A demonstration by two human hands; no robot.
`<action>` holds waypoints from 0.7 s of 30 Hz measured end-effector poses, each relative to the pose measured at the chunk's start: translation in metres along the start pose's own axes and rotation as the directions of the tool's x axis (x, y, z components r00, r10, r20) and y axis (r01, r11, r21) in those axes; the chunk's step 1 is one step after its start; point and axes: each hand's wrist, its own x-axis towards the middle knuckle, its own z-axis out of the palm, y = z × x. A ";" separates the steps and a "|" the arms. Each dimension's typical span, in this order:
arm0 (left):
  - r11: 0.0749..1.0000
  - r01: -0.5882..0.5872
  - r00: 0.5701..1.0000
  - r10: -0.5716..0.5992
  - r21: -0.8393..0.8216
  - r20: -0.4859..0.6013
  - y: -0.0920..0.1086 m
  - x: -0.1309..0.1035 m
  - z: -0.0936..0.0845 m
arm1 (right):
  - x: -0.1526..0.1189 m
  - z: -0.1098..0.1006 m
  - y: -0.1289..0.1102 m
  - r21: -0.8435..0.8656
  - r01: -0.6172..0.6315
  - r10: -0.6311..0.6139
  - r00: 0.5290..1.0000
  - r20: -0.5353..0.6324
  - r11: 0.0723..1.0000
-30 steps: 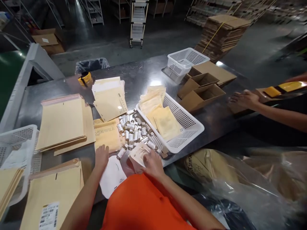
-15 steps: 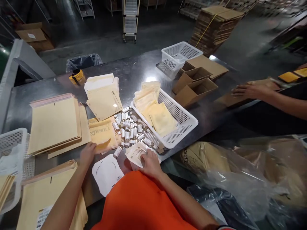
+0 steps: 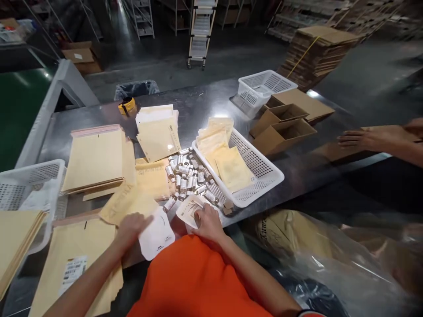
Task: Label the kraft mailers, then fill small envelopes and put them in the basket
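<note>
My left hand (image 3: 132, 229) is closed on the lower edge of a yellow printed pouch (image 3: 127, 203), which is lifted and blurred by motion. Beside that hand lies a white rounded sheet (image 3: 157, 234) with small black print. The fingers of my right hand (image 3: 209, 222) are bent over a whitish printed packet (image 3: 189, 210) at the table's near edge, thumb on top. Several small labelled glass vials (image 3: 185, 178) lie heaped just beyond it. More yellow pouches (image 3: 155, 178) lie flat to the left of the vials.
A white basket (image 3: 271, 174) holds yellow pouches. Padded envelopes (image 3: 95, 160) are stacked at left, labelled ones (image 3: 72, 246) nearer. Another basket (image 3: 56, 169) stands far left. Open cardboard boxes (image 3: 286, 132) and a co-worker's hand (image 3: 360, 140) are at right. Plastic-wrapped bags (image 3: 294, 229) lie below.
My left hand has pulled a yellow pouch off the pile, towards me and to the left. My right hand stays on the packet. The camera view has turned left.
</note>
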 end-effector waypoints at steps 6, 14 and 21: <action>0.984 0.086 0.992 -0.099 0.157 0.081 -0.008 -0.037 0.106 | 0.002 -0.005 -0.005 -0.015 0.051 -0.052 0.998 -0.031 0.999; 0.906 0.059 0.990 -0.106 0.419 0.090 -0.025 -0.038 0.107 | -0.006 -0.001 0.001 -0.071 0.071 -0.070 0.997 0.016 0.995; 0.865 0.047 0.997 -0.073 0.499 0.034 -0.037 -0.015 0.088 | -0.002 -0.002 -0.004 -0.071 0.106 -0.104 0.994 0.028 0.992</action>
